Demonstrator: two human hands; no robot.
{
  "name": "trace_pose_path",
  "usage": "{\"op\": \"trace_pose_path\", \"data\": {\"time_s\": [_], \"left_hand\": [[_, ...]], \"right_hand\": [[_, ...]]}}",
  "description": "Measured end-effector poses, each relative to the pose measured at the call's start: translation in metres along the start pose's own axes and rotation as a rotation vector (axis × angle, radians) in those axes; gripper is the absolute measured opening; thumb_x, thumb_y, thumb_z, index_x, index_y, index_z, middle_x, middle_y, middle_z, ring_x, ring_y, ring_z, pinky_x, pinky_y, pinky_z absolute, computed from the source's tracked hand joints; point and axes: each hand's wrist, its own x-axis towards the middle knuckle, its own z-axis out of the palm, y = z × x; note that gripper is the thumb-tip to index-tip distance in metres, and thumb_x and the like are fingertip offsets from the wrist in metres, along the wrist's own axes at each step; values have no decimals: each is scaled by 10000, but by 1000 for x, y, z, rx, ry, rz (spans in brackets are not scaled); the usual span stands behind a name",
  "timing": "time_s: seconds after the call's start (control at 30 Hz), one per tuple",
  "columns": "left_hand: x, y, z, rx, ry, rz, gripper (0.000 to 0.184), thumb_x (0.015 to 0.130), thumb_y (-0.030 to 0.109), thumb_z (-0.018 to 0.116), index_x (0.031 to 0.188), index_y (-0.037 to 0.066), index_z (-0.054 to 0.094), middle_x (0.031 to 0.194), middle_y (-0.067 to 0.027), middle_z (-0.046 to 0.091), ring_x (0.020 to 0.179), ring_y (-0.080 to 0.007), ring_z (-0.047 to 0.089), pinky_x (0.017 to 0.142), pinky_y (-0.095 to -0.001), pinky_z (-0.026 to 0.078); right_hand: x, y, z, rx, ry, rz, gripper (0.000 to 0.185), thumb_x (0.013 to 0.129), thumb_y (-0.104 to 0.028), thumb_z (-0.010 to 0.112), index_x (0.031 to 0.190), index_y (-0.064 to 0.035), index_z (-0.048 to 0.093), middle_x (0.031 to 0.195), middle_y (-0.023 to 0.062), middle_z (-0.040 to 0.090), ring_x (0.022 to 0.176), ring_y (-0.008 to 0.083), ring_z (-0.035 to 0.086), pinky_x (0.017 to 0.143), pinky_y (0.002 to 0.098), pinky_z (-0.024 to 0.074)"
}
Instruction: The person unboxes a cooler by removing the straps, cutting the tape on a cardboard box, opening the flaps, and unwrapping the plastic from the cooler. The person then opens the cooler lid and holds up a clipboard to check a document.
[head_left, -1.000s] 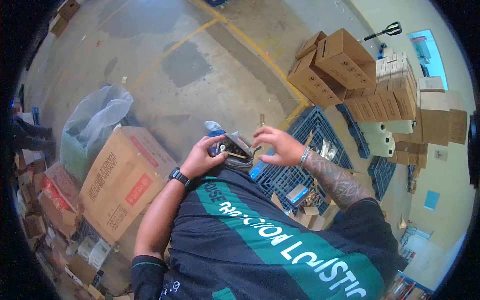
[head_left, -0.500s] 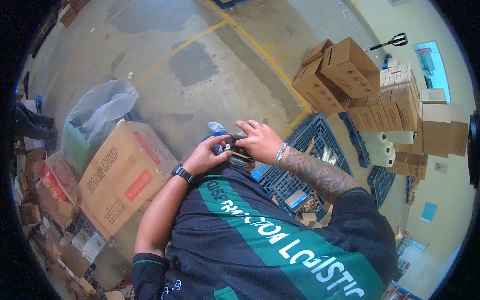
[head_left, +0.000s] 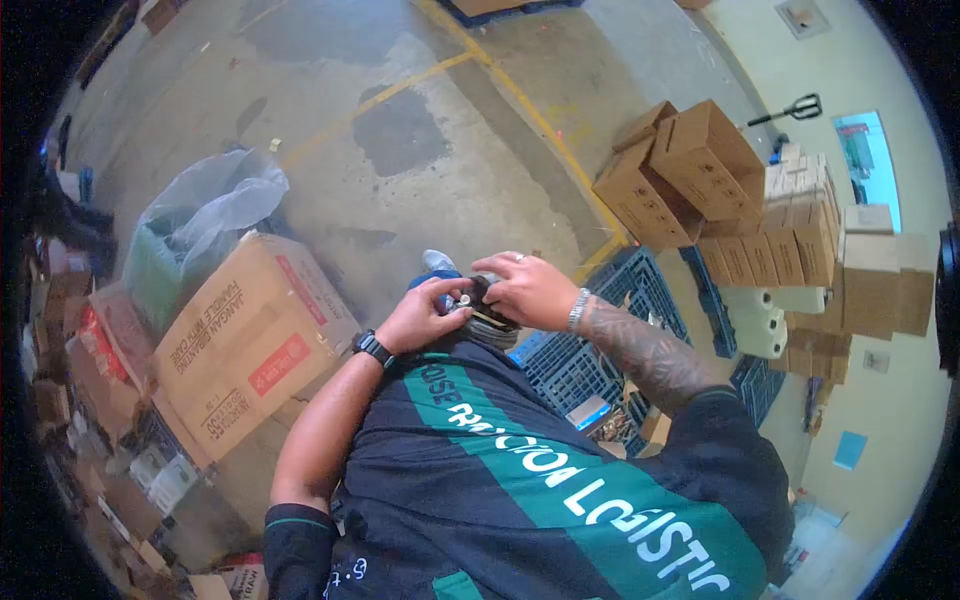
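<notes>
In front of my body, near the middle of the view, a small dark object (head_left: 478, 290) with a pale round knob lies between my hands; its kind is unclear. My left hand (head_left: 420, 318), wearing a black watch on the wrist, grips it from the left with thumb and forefinger. From the right, my right hand (head_left: 532, 291) has its fingers bent down onto it, closed at the object's edge. A ring and a bracelet show on that hand and wrist. Below the hands, a shoe (head_left: 437, 261) and part of my leg are visible.
On the left stand a large cardboard carton (head_left: 250, 350) and a green bin with a clear plastic liner (head_left: 215, 195). Blue plastic pallets (head_left: 570, 365) lie at the right. Beyond them are open cartons (head_left: 705, 160), stacked boxes (head_left: 800, 215) and white jugs (head_left: 755, 322).
The view has shifted slightly, with floor and boxes sitting a little lower. My right hand's fingers have curled further down over the dark object; the left keeps its grip.
</notes>
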Motion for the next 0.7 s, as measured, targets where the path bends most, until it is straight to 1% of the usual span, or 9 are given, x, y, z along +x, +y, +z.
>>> {"op": "trace_pose_path", "data": {"time_s": [0.07, 0.13, 0.17, 0.23, 0.3, 0.33, 0.43, 0.5, 0.7], "left_hand": [[-8, -1, 1, 20, 59, 29, 493, 888, 279, 777, 1336, 102, 670, 1111, -71, 664, 874, -154, 627, 792, -321, 546], [-12, -1, 5, 56, 118, 158, 445, 903, 330, 763, 1269, 88, 694, 1172, -185, 652, 1101, -337, 638, 957, -423, 523], [-17, 1, 7, 138, 238, 217, 437, 910, 315, 748, 1273, 80, 682, 1200, -211, 639, 1141, -375, 616, 1006, -441, 497], [-28, 5, 2, 296, 444, 265, 580, 907, 356, 731, 1398, 88, 579, 1306, -232, 591, 1233, -410, 563, 1045, -490, 472], [-40, 15, -16, 312, 497, 394, 636, 916, 411, 712, 1434, 82, 544, 1342, -217, 584, 1281, -411, 526, 1098, -498, 426], [-48, 22, -22, 405, 575, 467, 574, 937, 412, 691, 1397, 88, 579, 1259, -192, 641, 1239, -370, 570, 1069, -481, 434], [-60, 14, -37, 375, 506, 369, 471, 968, 398, 655, 1309, 73, 632, 1131, -150, 698, 1150, -321, 628, 1001, -452, 454], [-60, 10, -49, 317, 528, 280, 441, 980, 393, 639, 1270, 61, 648, 1084, -135, 711, 1102, -307, 650, 965, -438, 463], [-113, -66, -120, 184, 759, 59, 498, 981, 439, 623, 1288, 47, 641, 1223, -184, 694, 1184, -342, 632, 1024, -448, 478]], "right_hand": [[6, -16, -25, 156, 80, 83, 228, 859, -148, 726, 1076, -81, 713, 1300, 151, 642, 1154, 356, 638, 950, 463, 531], [15, -28, -50, 320, -19, 273, 225, 923, -136, 698, 1129, -47, 689, 1170, 183, 684, 1065, 378, 669, 922, 440, 537], [27, -41, -73, 371, -86, 342, 183, 971, -134, 644, 1111, -21, 675, 1047, 193, 702, 934, 339, 713, 850, 396, 568], [46, -56, -92, 360, 60, 246, 156, 976, -59, 619, 1104, 13, 669, 997, 178, 705, 884, 291, 716, 812, 361, 558], [73, -73, -94, 398, 177, 247, 141, 980, -33, 609, 1102, 23, 655, 989, 147, 703, 907, 233, 697, 829, 344, 541], [85, -80, -91, 422, 211, 255, 138, 984, -19, 602, 1108, 24, 643, 986, 126, 701, 924, 205, 682, 841, 334, 531], [124, -99, -59, 663, 296, 189, 145, 1021, -48, 562, 1140, 20, 611, 993, 87, 679, 938, 182, 644, 863, 310, 511], [158, -108, -53, 771, 227, 188, 150, 1051, -94, 527, 1130, 13, 595, 1006, 91, 670, 930, 176, 634, 856, 309, 506], [285, -119, 31, 1140, -39, 228, 246, 1093, -204, 463, 1010, 0, 572, 862, 64, 598, 839, 153, 582, 798, 312, 491]]}}
